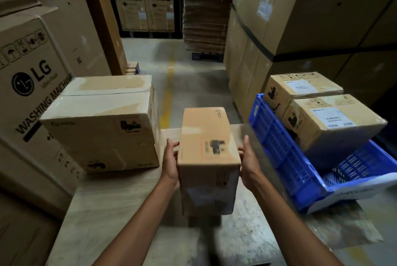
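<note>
I hold a small oblong cardboard box [208,147] between both hands, above the pale table [120,201]. It carries a dark printed mark and a thin red line on top. My left hand [170,159] presses flat against its left side, thumb by the top edge. Against the right side lies my right hand [249,158], fingers straight and pointing away from me. The box's underside is hidden, and its shadow falls on the table below.
Two stacked taped cartons [103,119] stand on the table's left. A blue plastic crate [277,147] on the right holds two labelled boxes [322,119]. Tall carton stacks, one marked washing machine [32,85], wall both sides. A concrete aisle with a yellow line [168,94] runs ahead.
</note>
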Available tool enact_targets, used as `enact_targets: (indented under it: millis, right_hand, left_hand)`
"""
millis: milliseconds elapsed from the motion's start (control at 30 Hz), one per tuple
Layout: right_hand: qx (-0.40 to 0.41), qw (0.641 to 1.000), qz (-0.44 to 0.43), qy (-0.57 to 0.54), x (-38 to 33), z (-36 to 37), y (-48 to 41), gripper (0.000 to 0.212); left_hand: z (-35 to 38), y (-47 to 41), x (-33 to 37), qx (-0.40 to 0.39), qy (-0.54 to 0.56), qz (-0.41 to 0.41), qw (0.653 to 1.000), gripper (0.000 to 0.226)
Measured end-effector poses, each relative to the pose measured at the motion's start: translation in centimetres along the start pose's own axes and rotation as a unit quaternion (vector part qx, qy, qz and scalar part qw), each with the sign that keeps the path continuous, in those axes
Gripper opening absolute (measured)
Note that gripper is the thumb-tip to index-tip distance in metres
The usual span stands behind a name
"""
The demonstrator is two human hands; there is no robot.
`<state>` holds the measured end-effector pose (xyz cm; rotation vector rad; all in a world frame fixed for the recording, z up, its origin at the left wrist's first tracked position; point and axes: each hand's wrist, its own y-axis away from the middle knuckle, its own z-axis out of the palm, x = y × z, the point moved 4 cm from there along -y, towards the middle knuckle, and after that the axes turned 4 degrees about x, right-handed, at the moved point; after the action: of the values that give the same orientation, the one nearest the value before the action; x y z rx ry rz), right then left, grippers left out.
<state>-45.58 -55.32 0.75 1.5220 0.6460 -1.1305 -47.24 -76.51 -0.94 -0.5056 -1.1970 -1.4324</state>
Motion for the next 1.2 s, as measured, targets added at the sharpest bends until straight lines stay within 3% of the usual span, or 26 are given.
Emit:
enact_targets:
  millis: [200,500,667,833,1033,1200]
  right_hand:
    - [0.023,0.998,0.061,0.007,4.9,-0.9,0.1,0.060]
    - [0.022,0.998,0.041,0.044,2.0,-0.4,-1.6,0.058]
    - [-0.059,0.995,0.077,0.024,0.7,1.2,-2.2,0.068]
    - [-0.111,0.993,0.046,0.015,-0.3,1.1,-2.2,0.069]
    - [-0.116,0.990,-0.073,0.027,-3.3,0.7,-2.1,0.077]
    - [-0.140,0.989,-0.045,0.026,-3.2,1.1,-2.0,0.068]
  left_hand:
    - [-2.9,0.1,-5.3,-0.035,-0.089,-0.031,0.995,0.063]
    - [-2.0,-4.1,-1.8,0.053,-0.155,-0.102,0.981,0.070]
    - [0.4,-5.0,-1.8,-0.016,-0.135,-0.194,0.972,0.079]
    - [1.7,-3.6,-1.5,-0.066,-0.078,-0.169,0.980,0.072]
    - [2.0,-3.8,1.1,-0.071,0.001,-0.052,0.996,0.072]
    - [1.7,-3.6,1.4,-0.044,0.027,-0.053,0.997,0.068]
